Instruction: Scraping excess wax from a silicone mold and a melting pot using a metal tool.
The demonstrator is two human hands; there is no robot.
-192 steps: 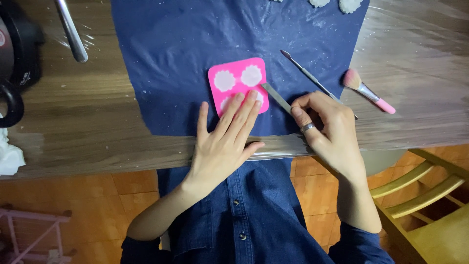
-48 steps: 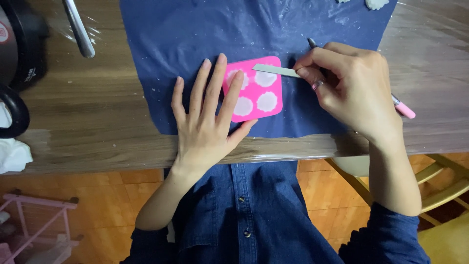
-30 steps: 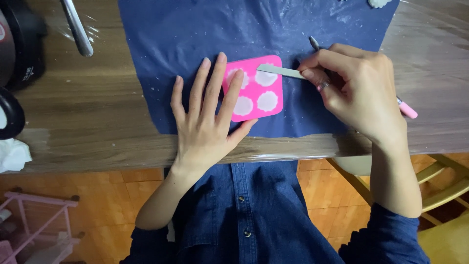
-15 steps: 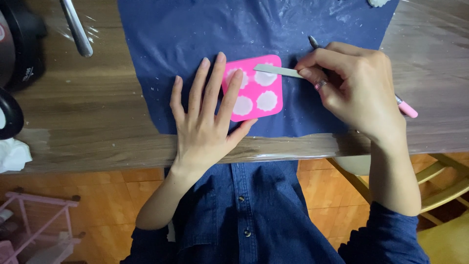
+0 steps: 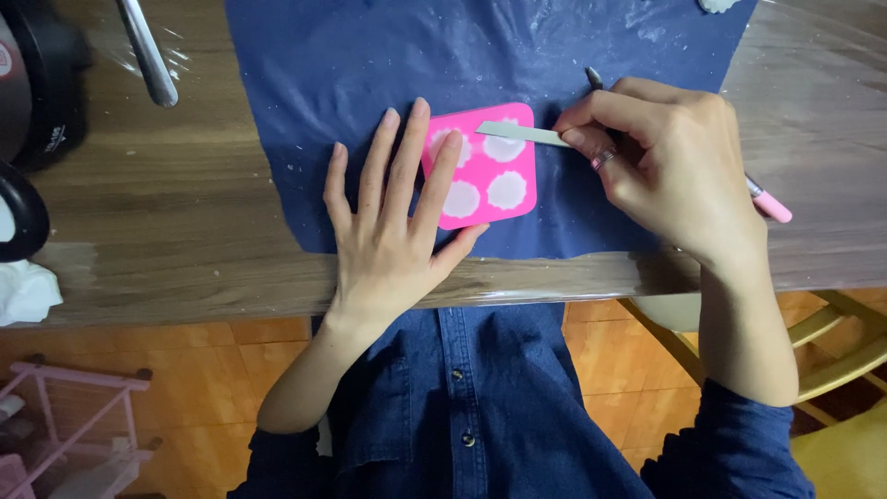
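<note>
A square pink silicone mould (image 5: 485, 171) with four scalloped cavities filled with white paste lies at the centre of the frame on a dark blue plastic sheet (image 5: 370, 65) spread over a wooden table (image 5: 157, 231). The left hand (image 5: 393, 226) lies flat with fingers spread; its index finger presses the mould's left edge and upper-left cavity, the thumb touches the lower-left corner, and the other fingers rest on the sheet.

The right hand (image 5: 670, 162), right of the mould, pinches a flat grey metal blade (image 5: 522, 134) between thumb and fingers. The blade's long axis runs nearly level, left to right, with its tip over the mould's upper row, between the two top cavities. The left hand is in contact with the mould; the right reaches it only through the blade.

A pink-handled brush (image 5: 769, 205) shows partly behind the right hand. A slim metal tool tip (image 5: 592, 77) projects above its knuckles. A metal rod (image 5: 148, 55) lies in the upper left.
</note>
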